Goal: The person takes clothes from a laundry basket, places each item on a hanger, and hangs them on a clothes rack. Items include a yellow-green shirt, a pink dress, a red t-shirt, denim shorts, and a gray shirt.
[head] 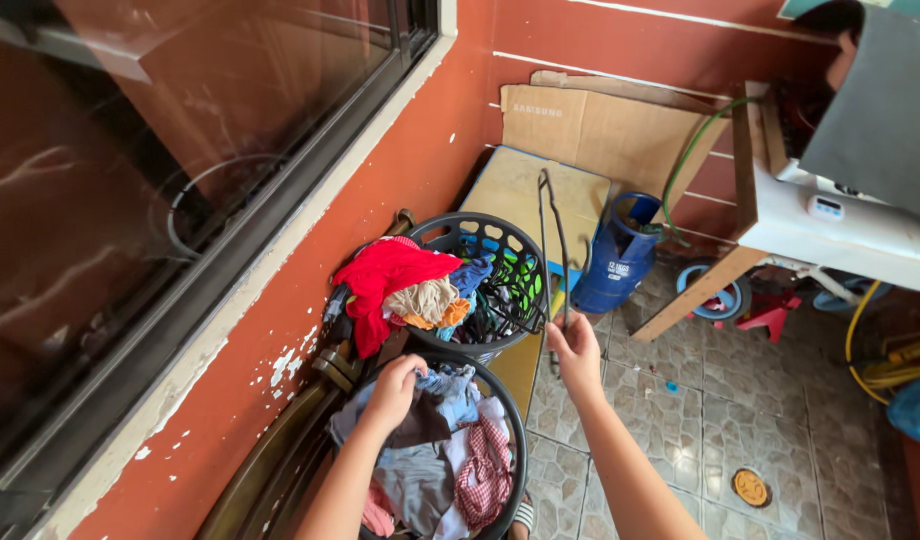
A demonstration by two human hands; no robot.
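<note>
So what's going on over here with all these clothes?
A person is bent over two dark laundry baskets by a red wall. The left hand reaches into the near basket, gripping a piece of the mixed clothing. The right hand holds up a thin wire hanger. The far basket has a red garment draped over its rim. A blue gas cylinder stands behind.

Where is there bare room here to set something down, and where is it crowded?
Free: the tiled floor right of the right hand, between the gas cylinder and the round drain cover. Crowded: along the red wall, both baskets are heaped. The left hand grips clothes in the near basket; the far basket is piled too. The right hand holds a wire hanger.
</note>
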